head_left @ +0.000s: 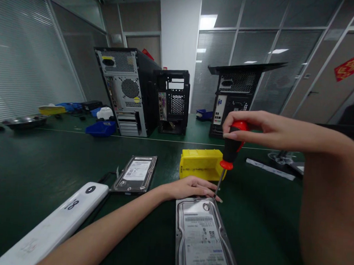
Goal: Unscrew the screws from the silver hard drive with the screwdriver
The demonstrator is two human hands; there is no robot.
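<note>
A hard drive [203,238] lies label up on the green table in front of me. My left hand [191,188] rests flat at its far edge, fingers spread on the table and the drive's top corner. My right hand [249,127] grips the red-and-black handle of a screwdriver [231,150], held upright. Its tip touches the drive's far right corner, right beside my left fingertips.
A second hard drive [136,174] lies to the left, next to a long white device [54,225]. A yellow bin [201,164] stands just behind my left hand. Three computer cases [128,91] stand at the back, with blue bins [101,128] and a metal bowl [24,121] at far left.
</note>
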